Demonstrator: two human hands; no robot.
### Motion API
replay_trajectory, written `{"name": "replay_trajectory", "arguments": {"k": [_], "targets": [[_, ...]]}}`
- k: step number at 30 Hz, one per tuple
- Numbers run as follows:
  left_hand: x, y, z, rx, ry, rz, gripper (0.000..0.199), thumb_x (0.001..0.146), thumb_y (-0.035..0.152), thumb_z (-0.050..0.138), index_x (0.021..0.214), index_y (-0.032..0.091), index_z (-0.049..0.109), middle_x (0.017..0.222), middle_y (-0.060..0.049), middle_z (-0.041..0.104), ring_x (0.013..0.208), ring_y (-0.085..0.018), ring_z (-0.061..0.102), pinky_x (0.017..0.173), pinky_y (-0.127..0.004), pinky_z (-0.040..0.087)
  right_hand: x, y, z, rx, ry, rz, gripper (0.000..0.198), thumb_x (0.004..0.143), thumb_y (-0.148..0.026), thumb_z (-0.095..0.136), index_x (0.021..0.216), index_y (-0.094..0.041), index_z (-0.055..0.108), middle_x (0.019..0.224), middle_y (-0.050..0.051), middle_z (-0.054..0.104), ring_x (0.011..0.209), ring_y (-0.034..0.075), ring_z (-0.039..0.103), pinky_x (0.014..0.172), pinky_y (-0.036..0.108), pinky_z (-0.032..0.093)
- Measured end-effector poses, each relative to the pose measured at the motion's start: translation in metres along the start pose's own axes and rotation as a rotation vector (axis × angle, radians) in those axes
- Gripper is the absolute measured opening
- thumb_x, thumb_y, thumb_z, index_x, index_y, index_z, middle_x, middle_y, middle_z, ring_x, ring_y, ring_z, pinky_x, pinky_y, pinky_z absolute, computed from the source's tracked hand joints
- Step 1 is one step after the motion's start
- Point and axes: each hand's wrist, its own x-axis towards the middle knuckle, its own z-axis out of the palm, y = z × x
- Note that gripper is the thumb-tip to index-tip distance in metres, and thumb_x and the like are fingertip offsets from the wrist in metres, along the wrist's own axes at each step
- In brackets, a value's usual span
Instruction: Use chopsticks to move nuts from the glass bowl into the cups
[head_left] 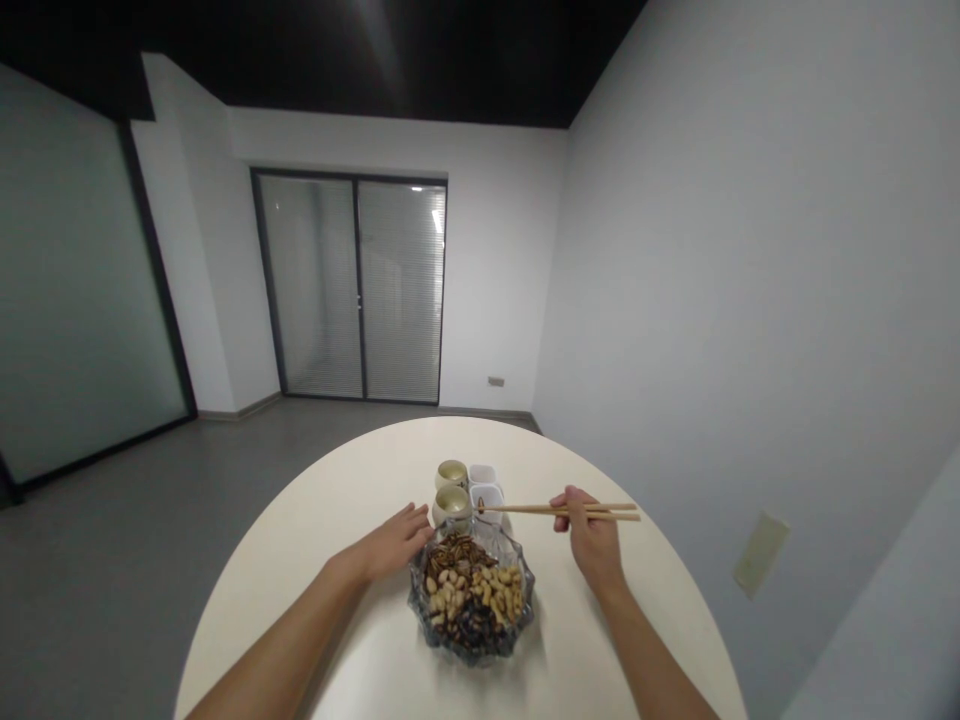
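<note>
My right hand (589,530) is closed around a pair of wooden chopsticks (540,509), which point left. At their tips is a small brown piece (481,505), over the nearer white cup (495,497); whether the tips grip it I cannot tell. My left hand (397,540) lies with its fingers stretched out, beside the rim of a glass bowl (525,590). In the bowl are pale pistachios (447,592), peanuts (498,590), brown long-shaped nuts or seeds (459,551) and dark pieces (477,625) in separate heaps.
Two greenish cups, a nearer one (453,505) and a farther one (451,472), stand behind the bowl. A second white cup (483,474) sits beside them. Everything rests on a round cream table (352,640). A white wall (675,350) runs along the right.
</note>
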Motion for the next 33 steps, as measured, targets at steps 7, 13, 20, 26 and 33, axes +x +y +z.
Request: {"name": "replay_trajectory", "arguments": {"k": [7, 13, 20, 26, 33], "targets": [[0.0001, -0.0011, 0.0012, -0.004, 0.008, 0.006, 0.054, 0.104, 0.053, 0.022, 0.115, 0.020, 0.064, 0.135, -0.009, 0.060, 0.140, -0.026, 0.037, 0.122, -0.046, 0.015, 0.0007, -0.0004, -0.0011, -0.027, 0.037, 0.014, 0.055, 0.091, -0.066, 0.049, 0.072, -0.018, 0.069, 0.049, 0.001, 0.056, 0.048, 0.016, 0.054, 0.047, 0.026, 0.045], [-0.0011, -0.0003, 0.0011, -0.004, 0.004, -0.005, 0.055, 0.103, 0.053, 0.022, 0.117, 0.019, 0.063, 0.136, -0.009, 0.059, 0.140, -0.026, 0.037, 0.122, -0.046, 0.015, 0.0023, 0.0008, -0.0002, -0.058, 0.057, 0.041, 0.056, 0.091, -0.066, 0.049, 0.074, -0.017, 0.070, 0.050, 0.001, 0.057, 0.049, 0.016, 0.054, 0.048, 0.027, 0.045], [-0.0006, -0.0022, 0.0026, -0.014, 0.022, 0.032, 0.053, 0.104, 0.053, 0.022, 0.113, 0.022, 0.064, 0.127, -0.007, 0.064, 0.137, -0.025, 0.041, 0.123, -0.044, 0.014, 0.0034, 0.0002, -0.0003, -0.078, 0.079, 0.047, 0.058, 0.089, -0.068, 0.050, 0.073, -0.017, 0.071, 0.050, 0.002, 0.058, 0.048, 0.017, 0.055, 0.047, 0.027, 0.046], [-0.0013, 0.0013, 0.0007, -0.010, 0.016, 0.018, 0.055, 0.103, 0.053, 0.021, 0.113, 0.021, 0.065, 0.130, -0.008, 0.063, 0.137, -0.027, 0.040, 0.122, -0.046, 0.016, 0.0034, 0.0026, -0.0004, -0.078, 0.068, 0.056, 0.057, 0.089, -0.068, 0.050, 0.074, -0.017, 0.070, 0.050, 0.002, 0.058, 0.049, 0.017, 0.055, 0.048, 0.027, 0.046], [-0.0008, 0.0017, 0.0008, 0.009, 0.005, -0.007, 0.057, 0.103, 0.055, 0.020, 0.115, 0.021, 0.064, 0.134, -0.007, 0.060, 0.139, -0.027, 0.038, 0.122, -0.045, 0.017, 0.0035, 0.0043, -0.0007, -0.080, 0.060, 0.075, 0.056, 0.090, -0.067, 0.049, 0.075, -0.017, 0.070, 0.052, 0.002, 0.058, 0.051, 0.018, 0.055, 0.050, 0.028, 0.045]]}}
